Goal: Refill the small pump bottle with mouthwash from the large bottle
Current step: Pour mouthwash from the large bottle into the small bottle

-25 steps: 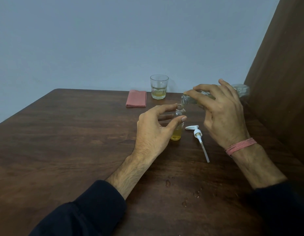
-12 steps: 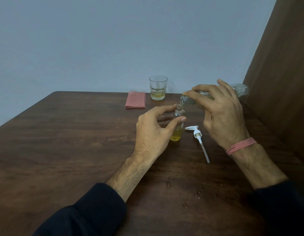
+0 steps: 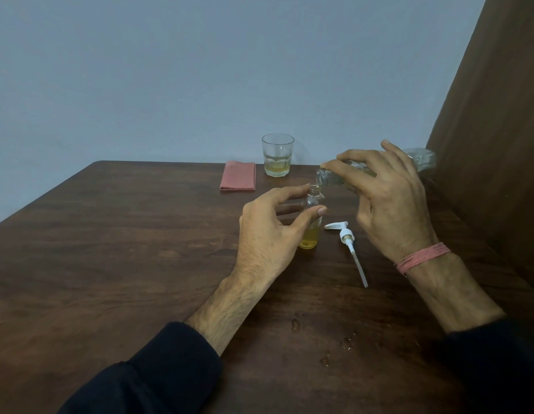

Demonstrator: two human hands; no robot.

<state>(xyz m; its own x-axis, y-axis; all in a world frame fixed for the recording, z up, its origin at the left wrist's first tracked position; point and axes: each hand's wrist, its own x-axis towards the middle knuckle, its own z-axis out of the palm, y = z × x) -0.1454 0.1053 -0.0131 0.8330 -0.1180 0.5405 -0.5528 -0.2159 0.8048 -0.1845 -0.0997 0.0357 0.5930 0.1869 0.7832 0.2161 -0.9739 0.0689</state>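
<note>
The small clear bottle (image 3: pixel 313 222) stands upright on the dark wooden table (image 3: pixel 134 249), its neck uncapped and its lower third holding yellow liquid. My left hand (image 3: pixel 268 234) grips it, thumb in front and fingers behind. My right hand (image 3: pixel 388 201) holds the large clear bottle (image 3: pixel 421 159) tipped almost flat, its mouth right over the small bottle's neck. The white pump head with its dip tube (image 3: pixel 347 240) lies on the table between my hands.
A glass tumbler (image 3: pixel 277 155) with a little yellow liquid stands at the table's far edge, a folded pink cloth (image 3: pixel 238 176) beside it on the left. Small drops of liquid (image 3: pixel 295 324) dot the table near me. A brown panel (image 3: pixel 498 130) rises on the right.
Both hands and both bottles have held their pose; only the view has shifted slightly.
</note>
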